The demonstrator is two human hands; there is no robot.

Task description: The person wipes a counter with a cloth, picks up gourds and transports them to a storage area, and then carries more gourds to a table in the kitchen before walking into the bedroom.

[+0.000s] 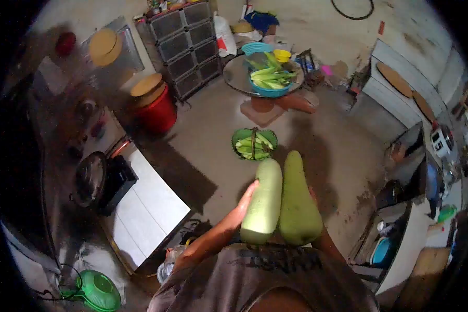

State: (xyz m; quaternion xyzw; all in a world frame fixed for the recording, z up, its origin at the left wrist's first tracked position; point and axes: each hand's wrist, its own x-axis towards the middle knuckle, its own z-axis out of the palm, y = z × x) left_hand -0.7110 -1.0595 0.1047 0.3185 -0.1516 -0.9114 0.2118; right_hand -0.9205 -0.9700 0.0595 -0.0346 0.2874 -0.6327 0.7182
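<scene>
Two large gourds are held side by side in front of my chest. My left hand (247, 196) is wrapped around the outer side of a pale, cylindrical gourd (264, 200); most of its fingers are hidden beneath. A darker green, pear-shaped bottle gourd (298, 210) rests in my right hand (312, 194), of which only a sliver shows past the gourd's right edge. The gourds are close together, with their narrower ends pointing away from me. Beyond them on the floor stands a green handled basket (236, 136) filled with corn ears (260, 146).
A round table (236, 78) farther back carries a blue basin (269, 92) heaped with corn. At left are a white-tiled counter (151, 208) with a black stove (118, 183) and a red bucket (158, 113). Cluttered shelves (408, 244) line the right; a dark rack (184, 49) stands behind.
</scene>
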